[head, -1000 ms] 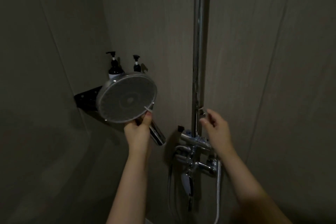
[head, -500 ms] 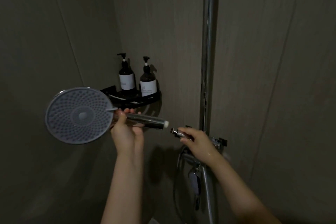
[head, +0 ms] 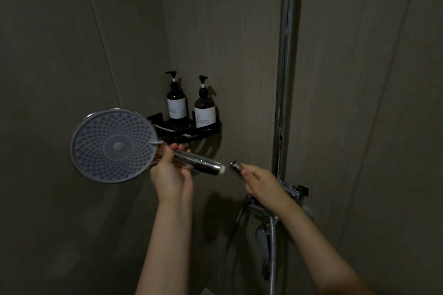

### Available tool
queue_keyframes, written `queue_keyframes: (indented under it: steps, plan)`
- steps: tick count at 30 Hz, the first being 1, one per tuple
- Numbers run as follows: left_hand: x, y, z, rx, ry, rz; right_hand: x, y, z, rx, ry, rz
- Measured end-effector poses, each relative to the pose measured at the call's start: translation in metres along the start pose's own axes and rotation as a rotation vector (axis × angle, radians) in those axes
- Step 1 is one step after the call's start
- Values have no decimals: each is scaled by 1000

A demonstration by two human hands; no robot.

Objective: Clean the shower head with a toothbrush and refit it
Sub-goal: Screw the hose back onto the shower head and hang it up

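Shower head (head: 113, 145): round grey nozzled face, chrome handle gripped by left hand (head: 171, 173); right hand (head: 260, 183) pinches detached hose connector (head: 236, 167).

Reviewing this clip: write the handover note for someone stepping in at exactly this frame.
Left hand grips the shower head by its chrome handle, nozzle face toward the camera.
Right hand holds the hose connector, apart from the handle's threaded end.
Done: head is off the hose; whether it has been brushed cannot be told, and no toothbrush is in view.
Left: join the connector to the handle, tighten it, hang the head on the rail.
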State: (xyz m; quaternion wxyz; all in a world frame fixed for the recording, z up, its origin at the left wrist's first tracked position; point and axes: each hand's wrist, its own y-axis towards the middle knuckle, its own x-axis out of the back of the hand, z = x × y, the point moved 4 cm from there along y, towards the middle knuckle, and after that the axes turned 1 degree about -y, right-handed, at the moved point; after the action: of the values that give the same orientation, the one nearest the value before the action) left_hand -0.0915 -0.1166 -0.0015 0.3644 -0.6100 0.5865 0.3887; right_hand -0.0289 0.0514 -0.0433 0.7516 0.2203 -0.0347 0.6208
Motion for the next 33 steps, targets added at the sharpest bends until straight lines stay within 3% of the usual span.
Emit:
queue_keyframes:
  steps: [4,10,14,18,26,33]
  plan:
    - [2,1,0,-1,4,-9,-5,0,-3,-36,-137,92]
    - [6,0,1,4,34,-42,4,4,-3,-30,-116,-171]
    - [7,5,1,13,10,-26,0,4,-5,-31,-267,-48]
    - [10,6,4,21,1,-41,-6,2,-12,-72,-239,33]
    - [9,4,0,4,-2,-45,-2,-3,-12,-2,-104,-117]
    - [11,4,2,76,-18,-26,-2,2,-10,26,-68,-101]
